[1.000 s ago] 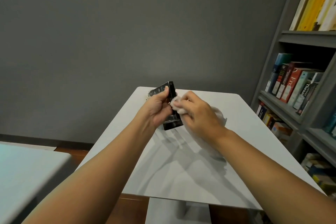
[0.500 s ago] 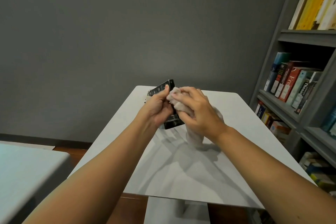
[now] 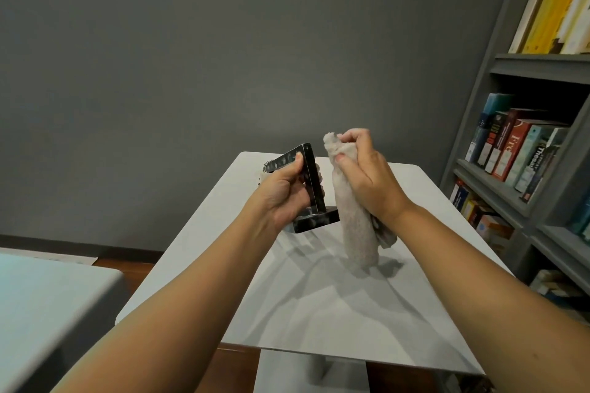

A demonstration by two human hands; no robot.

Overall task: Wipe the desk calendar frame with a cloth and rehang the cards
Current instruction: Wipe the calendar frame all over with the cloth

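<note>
My left hand (image 3: 284, 195) grips a black glossy calendar frame (image 3: 311, 182) and holds it above the white table (image 3: 319, 297). The frame has a top bar with holes, an upright side and a base bar. My right hand (image 3: 367, 179) is closed around a beige cloth (image 3: 354, 226), which hangs down from my fist just right of the frame, a small gap apart. Something pale with metal rings (image 3: 265, 174) lies on the table behind my left hand; it is mostly hidden.
A grey bookshelf (image 3: 523, 195) full of books stands along the right side. Part of a second white table (image 3: 48, 306) shows at the lower left. A grey wall is behind, and dark wood floor lies below.
My right hand has lifted the cloth off the frame and moved up and to the right. The frame's upright side and base bar now show. My left hand keeps its hold.
</note>
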